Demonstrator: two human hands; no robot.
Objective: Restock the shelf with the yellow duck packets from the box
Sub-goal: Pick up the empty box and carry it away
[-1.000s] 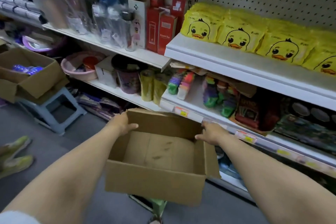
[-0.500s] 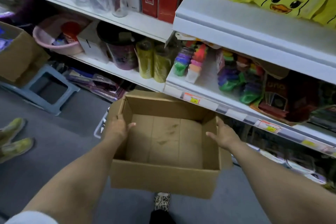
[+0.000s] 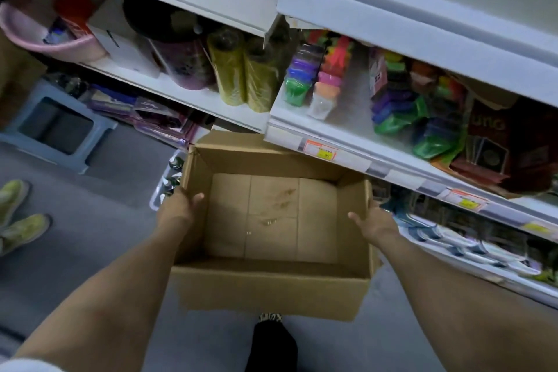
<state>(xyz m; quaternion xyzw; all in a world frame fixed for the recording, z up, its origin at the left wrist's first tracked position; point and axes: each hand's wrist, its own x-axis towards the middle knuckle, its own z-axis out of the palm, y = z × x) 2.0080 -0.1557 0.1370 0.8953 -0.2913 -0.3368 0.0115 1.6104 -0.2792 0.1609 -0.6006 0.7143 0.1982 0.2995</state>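
Closest in, two bare forearms reach forward and down, and one patterned shoe (image 3: 269,317) shows on the grey floor (image 3: 90,251) beneath them. Between the arms is one brown cardboard box (image 3: 271,287), held up off the floor just in front of the lower shelf (image 3: 392,174). Its flaps are folded open and its bare bottom shows a few dark stains. The left hand (image 3: 178,208) grips the box's left wall and the right hand (image 3: 374,222) grips its right wall. Each thumb is hooked over the rim to the inside, while the fingers run down the outside, pinching the cardboard, their tips hidden. Beyond the box, two orange price tags (image 3: 320,150) sit on the shelf edge, with stacks of coloured packs above them. Further left stand two yellow-green rolls (image 3: 229,75), and one blue stool (image 3: 54,130) stands on the floor. A pair of green shoes (image 3: 18,214) is at the left edge. One pink basin (image 3: 45,39) sits furthest back.
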